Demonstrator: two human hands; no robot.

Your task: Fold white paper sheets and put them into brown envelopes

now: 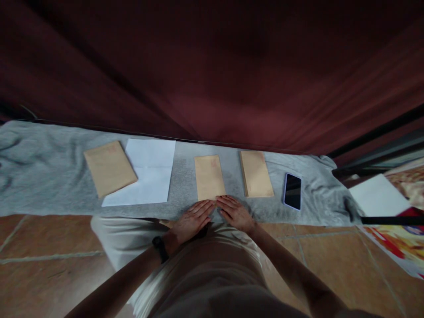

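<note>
Both hands flat, fingers spread and clamped on nothing: left hand and right hand pressing side by side at the near end of the middle envelope, fingertips just over its edge. Envelope lying lengthwise on the grey cloth, cloth spread over the tiled floor.

Likely trouble: with the cloth soft and rumpled, a push from the palms could drag it and slide or skew the envelope; uneven pressure could crease the paper off-line.

Right of the middle envelope, apart: a small stack of envelopes, then a dark phone further right, near enough to be nudged if the cloth shifts. Left of it: a white sheet, with another envelope overlapping its left edge. Beyond all: a dark red curtain. Nothing between hands and envelope.
</note>
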